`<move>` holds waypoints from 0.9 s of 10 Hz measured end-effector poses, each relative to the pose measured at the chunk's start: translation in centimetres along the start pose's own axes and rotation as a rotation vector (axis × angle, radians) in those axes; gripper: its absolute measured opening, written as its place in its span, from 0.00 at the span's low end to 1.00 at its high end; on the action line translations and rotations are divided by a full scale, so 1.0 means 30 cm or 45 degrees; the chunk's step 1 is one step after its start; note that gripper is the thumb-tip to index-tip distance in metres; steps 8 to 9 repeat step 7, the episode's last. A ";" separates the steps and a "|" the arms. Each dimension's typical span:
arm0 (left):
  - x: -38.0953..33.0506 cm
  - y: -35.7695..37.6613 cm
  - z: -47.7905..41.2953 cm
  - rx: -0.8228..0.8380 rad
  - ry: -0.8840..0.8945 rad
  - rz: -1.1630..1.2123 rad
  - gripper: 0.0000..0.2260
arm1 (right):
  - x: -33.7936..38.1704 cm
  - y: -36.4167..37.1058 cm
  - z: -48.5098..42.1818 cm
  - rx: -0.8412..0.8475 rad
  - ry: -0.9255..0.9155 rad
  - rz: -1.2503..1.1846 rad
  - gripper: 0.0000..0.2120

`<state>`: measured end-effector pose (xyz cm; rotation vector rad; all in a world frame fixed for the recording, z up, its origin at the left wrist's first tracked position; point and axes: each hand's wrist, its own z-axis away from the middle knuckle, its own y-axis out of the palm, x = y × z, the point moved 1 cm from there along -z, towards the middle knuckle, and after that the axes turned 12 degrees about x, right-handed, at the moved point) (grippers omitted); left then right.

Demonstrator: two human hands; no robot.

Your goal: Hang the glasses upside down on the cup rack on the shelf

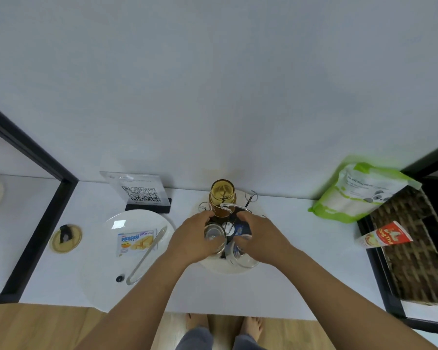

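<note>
A: Glasses first. Where?

B: Two clear ones at the rack (227,231), mid-shelf. Left glass (215,236) is in the left hand (191,238), fingers wrapped round its side, mouth or base facing the camera, can't tell which. Right glass (242,253) is lower and nearer, under the right hand (259,238), fingers curled over its top. Grip looks closed on it, but the fingertips are hidden behind the glass and the blue label there.

A: Rack itself?

B: Metal, wire loops sticking out far left and far right, curved handle on top. Stands on a round white base (213,270), mostly covered by hands. Centre of the rack is dark and hard to read. An amber jar (222,195) sits on the far side of it, touching or just behind, can't tell.

A: Is either glass on a peg?

B: Can't tell, the hands block the pegs.

A: Around it?

B: White shelf (301,261). Left: plate (104,248) with a snack pack (135,242) and tongs (147,256), the plate's near edge hanging over the shelf lip. A small black cap (120,278) is on it too. Far of the plate, a QR stand (141,192). Further left, a coaster (66,238) with something dark on it, blurred. Right: green bag (359,193) against the wall, red carton (383,238) on a woven basket (410,248), basket blurred and cut by the frame.

A: Bottom?

B: Bare feet on wood floor, partly cut off.
</note>
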<state>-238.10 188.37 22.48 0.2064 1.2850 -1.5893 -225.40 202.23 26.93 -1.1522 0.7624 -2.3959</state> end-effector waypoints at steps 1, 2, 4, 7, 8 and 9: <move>-0.032 -0.056 -0.003 -0.058 0.012 -0.035 0.25 | 0.017 -0.025 0.042 -0.053 0.009 -0.006 0.23; -0.088 -0.121 -0.009 -0.114 0.067 0.000 0.24 | 0.025 -0.065 0.100 -0.149 -0.004 -0.012 0.21; -0.229 -0.221 0.040 -0.220 0.272 0.029 0.21 | 0.038 -0.096 0.213 -0.225 0.000 0.045 0.26; -0.411 -0.308 0.321 -0.345 0.440 0.388 0.24 | 0.138 -0.136 0.377 -0.358 -0.228 0.073 0.24; -0.411 -0.308 0.321 -0.345 0.440 0.388 0.24 | 0.138 -0.136 0.377 -0.358 -0.228 0.073 0.24; -0.411 -0.308 0.321 -0.345 0.440 0.388 0.24 | 0.138 -0.136 0.377 -0.358 -0.228 0.073 0.24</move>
